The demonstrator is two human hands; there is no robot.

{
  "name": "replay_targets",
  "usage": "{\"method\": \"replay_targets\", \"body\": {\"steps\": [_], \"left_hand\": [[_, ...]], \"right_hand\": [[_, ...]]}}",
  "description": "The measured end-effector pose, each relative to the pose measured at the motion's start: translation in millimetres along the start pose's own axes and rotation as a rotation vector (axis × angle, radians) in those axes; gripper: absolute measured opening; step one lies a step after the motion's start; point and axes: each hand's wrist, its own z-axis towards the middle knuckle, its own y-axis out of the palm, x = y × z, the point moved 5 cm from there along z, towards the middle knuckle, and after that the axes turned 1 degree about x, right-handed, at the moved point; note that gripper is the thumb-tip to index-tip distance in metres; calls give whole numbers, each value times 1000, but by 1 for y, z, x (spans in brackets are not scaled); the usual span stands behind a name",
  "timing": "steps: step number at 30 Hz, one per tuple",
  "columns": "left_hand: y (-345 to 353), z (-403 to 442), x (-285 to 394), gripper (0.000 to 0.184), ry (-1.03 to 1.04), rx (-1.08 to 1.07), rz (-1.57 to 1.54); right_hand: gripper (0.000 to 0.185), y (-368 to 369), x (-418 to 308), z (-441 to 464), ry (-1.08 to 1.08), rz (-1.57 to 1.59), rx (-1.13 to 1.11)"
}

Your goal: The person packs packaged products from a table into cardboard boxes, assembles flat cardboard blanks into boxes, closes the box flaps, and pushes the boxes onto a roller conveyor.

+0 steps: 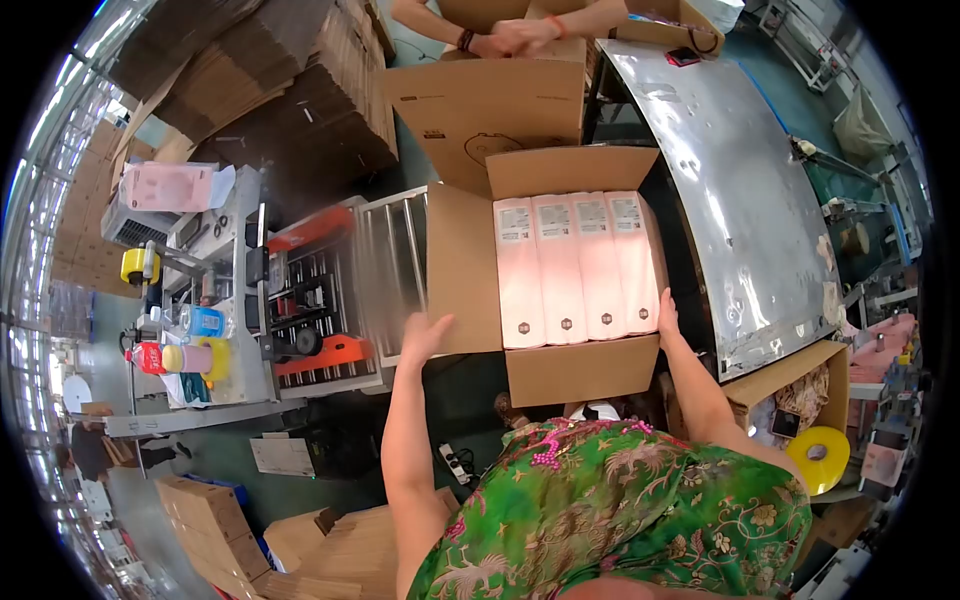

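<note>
An open cardboard carton [582, 372] stands in front of me with its flaps folded outward. Inside, several pink packs [563, 285] with white labels stand side by side. My left hand [424, 336] is at the lower outer corner of the carton's left flap [462, 270], its thumb spread from the fingers; whether it touches the flap is unclear. My right hand [668, 314] lies along the right side of the carton with fingers stretched out, and the right flap is mostly hidden.
Left of the carton are a roller conveyor [395, 240] and a taping machine [310, 300]. A metal table [740, 190] stands to the right, with a yellow tape roll [817, 460] nearer me. Across from me, another person's hands [520, 38] are above a second carton [490, 110].
</note>
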Motion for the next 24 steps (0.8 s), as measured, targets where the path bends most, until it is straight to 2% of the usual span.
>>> {"method": "replay_targets", "body": {"steps": [1, 2, 3, 4, 7, 8, 9, 10, 11, 13, 15, 16, 17, 19, 20, 21, 23, 24], "left_hand": [[-9, -2, 5, 30, -1, 23, 100], [-20, -5, -9, 30, 62, 88, 45], [-32, -8, -29, 29, 31, 69, 28], [-44, -14, -43, 30, 1, 57, 41], [-72, -36, -60, 34, -57, 19, 15], [-82, -42, -59, 36, -70, 11, -9], [-87, -51, -35, 39, 62, 6, 9], [-86, -61, -4, 42, 195, -4, 27], [-79, -67, 16, 45, 331, -14, 44], [-43, -59, 17, 56, 552, -92, 96], [-3, -55, 25, 59, 583, -23, 259], [19, -51, 27, 61, 553, -71, 310], [41, -46, 27, 63, 521, -121, 358], [93, -34, 2, 62, 519, -192, 625], [112, -29, -11, 65, 478, -262, 704], [117, -28, -16, 66, 490, -242, 718], [125, -27, -17, 68, 509, -190, 740], [123, -27, -20, 72, 490, -190, 729]], "right_hand": [[88, 5, 10, 2, 70, 62, 24], [91, 14, 21, 4, 133, 128, 46], [93, 25, 38, 12, 199, 200, 66], [88, 30, 66, 32, 250, 248, 139], [64, 41, 64, 13, 263, 565, 155], [54, 43, 58, 8, 268, 772, 205], [47, 38, 40, -13, 235, 794, 260], [54, 28, 47, -1, 48, 925, 265], [48, 18, 26, -25, -12, 971, 303], [42, -5, -11, -54, -321, 971, 283], [39, -7, -52, -125, -387, 765, 397], [39, -4, -60, -141, -557, 548, 256], [37, 10, -87, -182, -871, 239, 174], [39, 45, -121, -252, -1082, -121, -9], [43, 58, -119, -260, -1129, -230, -41], [49, 68, -117, -265, -1173, -343, -74], [60, 95, -116, -275, -1131, -600, -331], [65, 114, -112, -277, -1172, -811, -387]]}}
